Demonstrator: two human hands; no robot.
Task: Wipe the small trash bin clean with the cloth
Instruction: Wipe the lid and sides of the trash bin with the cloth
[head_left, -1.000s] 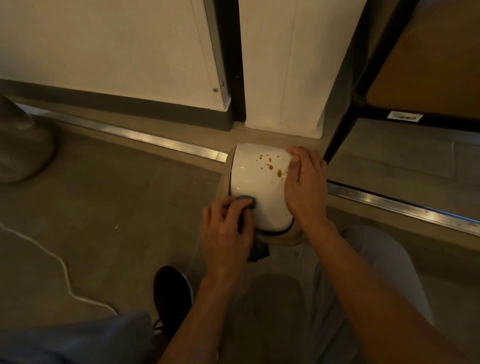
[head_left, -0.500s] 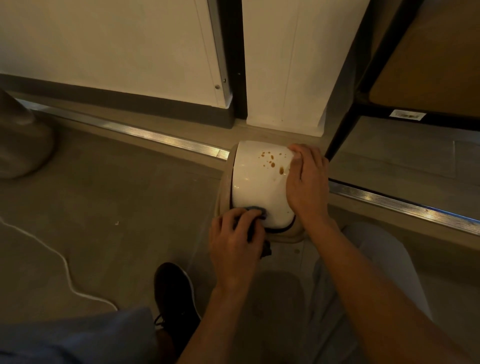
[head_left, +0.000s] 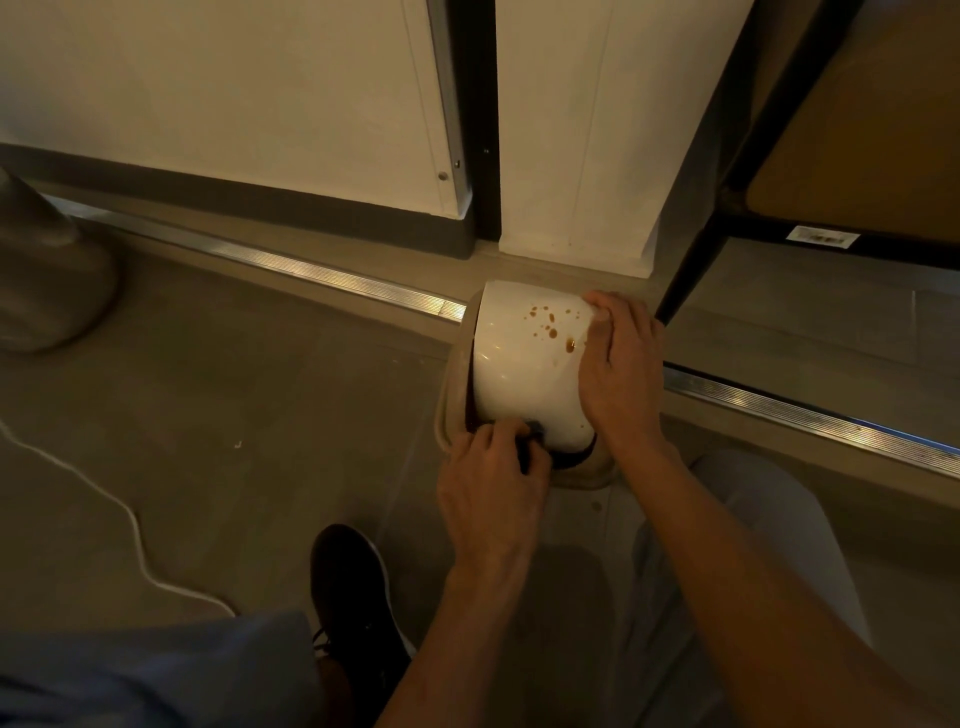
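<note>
Small trash bin (head_left: 524, 364) on the floor (head_left: 249, 395), just beside the metal floor rail (head_left: 332, 275) and near the foot of the white wall panel (head_left: 576, 130). White rounded lid on top, beige body below, only its rim visible. Brown spots (head_left: 548, 325) on the far part of the lid, close to the right hand (head_left: 621, 379). Right hand lying flat on the right side of the lid, fingers straight and close together, pressing it. Left hand (head_left: 491, 488) at the near edge of the lid, fingers curled around a dark cloth (head_left: 535, 439), mostly hidden under the fingers, touching the lid's lower rim. Dark shoe (head_left: 353, 592) below the left hand, white cable (head_left: 119, 514) on the floor at the left, black shelf frame (head_left: 696, 249) at the right.
</note>
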